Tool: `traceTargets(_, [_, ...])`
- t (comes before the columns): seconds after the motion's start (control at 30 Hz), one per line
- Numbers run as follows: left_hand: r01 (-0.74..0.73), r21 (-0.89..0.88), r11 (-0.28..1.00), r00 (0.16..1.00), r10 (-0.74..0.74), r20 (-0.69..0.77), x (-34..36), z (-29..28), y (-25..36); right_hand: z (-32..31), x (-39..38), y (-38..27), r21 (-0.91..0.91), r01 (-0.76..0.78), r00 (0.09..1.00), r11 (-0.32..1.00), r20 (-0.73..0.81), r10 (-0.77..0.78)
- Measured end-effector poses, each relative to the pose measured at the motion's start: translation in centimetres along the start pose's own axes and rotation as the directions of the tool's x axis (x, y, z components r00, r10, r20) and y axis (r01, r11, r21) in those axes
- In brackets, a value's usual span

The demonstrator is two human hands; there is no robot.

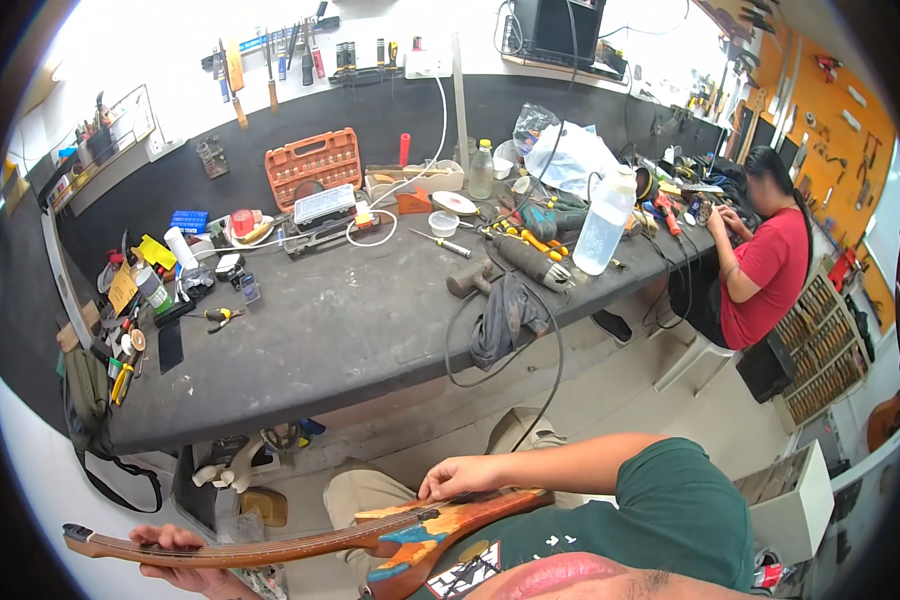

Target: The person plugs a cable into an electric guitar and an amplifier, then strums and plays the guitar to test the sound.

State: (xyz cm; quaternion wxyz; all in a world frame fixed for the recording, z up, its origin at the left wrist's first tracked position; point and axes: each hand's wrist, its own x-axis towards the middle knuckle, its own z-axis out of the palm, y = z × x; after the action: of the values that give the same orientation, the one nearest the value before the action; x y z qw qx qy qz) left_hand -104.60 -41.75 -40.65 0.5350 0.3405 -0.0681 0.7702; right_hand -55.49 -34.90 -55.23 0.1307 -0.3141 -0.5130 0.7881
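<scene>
Gripping hand, near left: the left hand (178,555) wraps the guitar neck (300,547) close to the headstock (82,537), fingers curled around it.
Guitar: the electric guitar (410,553) lies across the person's lap, neck pointing left, body to the right, patterned in blue, orange and yellowish wood tones.
Hand at the strings: the right hand (460,478) is bent over the strings where neck and body meet, fingers curled and touching there; whether they pinch anything, I cannot tell.
Clothing: a dark green shirt (685,510) behind the guitar, beige trousers (355,487) beneath it.
Bench, near edge: on the long black bench (320,335), a dark cloth (505,325) hangs over the edge just beside a hammer (472,280).
Bench, left: small pliers (222,318) lie to the right of a dark flat slab (170,346).
Bench, right: a large translucent bottle (602,228) stands near a dark power tool (532,262).
Bench, far side: an orange case (313,165) has its lid raised.
Far right: a co-worker in a red shirt (770,270) sits at the bench, both hands raised together.
Far walls: hand tools (270,55) hang on the white wall; an orange panel (840,130) is at right.
</scene>
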Motion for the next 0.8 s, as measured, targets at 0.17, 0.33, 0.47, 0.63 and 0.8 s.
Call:
traceTargets(0.17, [-0.029,0.196,0.980,0.997,0.043,-0.071,0.0,0.2,-0.5,-1.0,-0.8,-0.3,-0.081,0.161,0.974,0.984,0.176,-0.144])
traceTargets(0.33, [0.150,0.093,0.984,0.947,-0.170,0.273,0.7,-1.7,1.1,-0.1,-0.2,-0.1,-0.061,0.022,1.000,0.998,0.010,-0.022])
traceTargets(0.47, [-0.044,0.191,0.981,0.974,0.085,-0.209,-0.3,2.3,-1.3,-0.5,-0.9,0.0,-0.011,0.173,0.976,0.985,0.134,-0.170])
traceTargets(0.63, [0.255,0.072,0.964,0.966,-0.258,0.033,-4.0,-1.0,-5.4,-0.2,-0.3,0.0,-0.149,0.057,0.998,0.987,-0.004,-0.058])
traceTargets(0.8, [0.585,0.316,0.747,0.807,-0.499,-0.316,-12.3,2.5,-17.8,-0.7,-0.5,0.7,0.072,0.124,0.987,0.990,0.094,-0.131])
